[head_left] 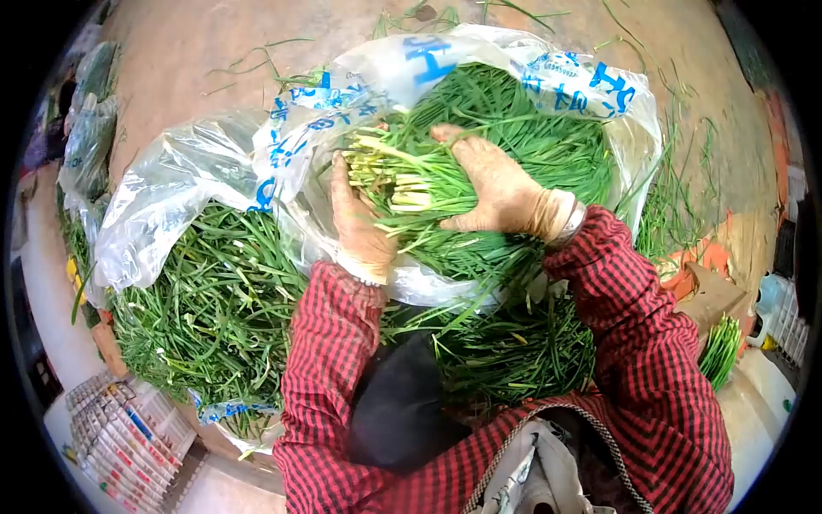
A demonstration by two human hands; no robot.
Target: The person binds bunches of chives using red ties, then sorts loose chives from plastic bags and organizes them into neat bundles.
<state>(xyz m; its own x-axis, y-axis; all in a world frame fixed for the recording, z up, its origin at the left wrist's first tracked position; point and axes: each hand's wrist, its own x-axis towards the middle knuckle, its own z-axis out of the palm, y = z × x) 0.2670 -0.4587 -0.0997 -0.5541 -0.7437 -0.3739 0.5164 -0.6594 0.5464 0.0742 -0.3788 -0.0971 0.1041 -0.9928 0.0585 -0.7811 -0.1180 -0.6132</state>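
"What's seen first?"
"A broad tan surface (pixel 175 77), strewn with green blades. On it, a large clear plastic bag with blue print (pixel 629 150) is laid wide open, and long dark-green leaves (pixel 548 141) are held inside."
"And beside it?"
"On the left, a second clear plastic bag, crumpled at the rim (pixel 163 193), is filled with tangled green leaves (pixel 210 300). Another dark-green leafy heap (pixel 522 347) is seen between the red-and-black checked sleeves (pixel 629 300)."
"The bunch?"
"The green bunch with pale, blunt stem ends (pixel 415 176) is placed over the opening of the printed bag, its ends turned left."
"Now the hands!"
"By the right hand (pixel 505 184) the bunch is covered from above, thumb and fingers spread well apart across it. The left hand (pixel 358 218) is set beside the pale ends, its visible fingers extended and close together; how firmly they are pressed cannot be told."
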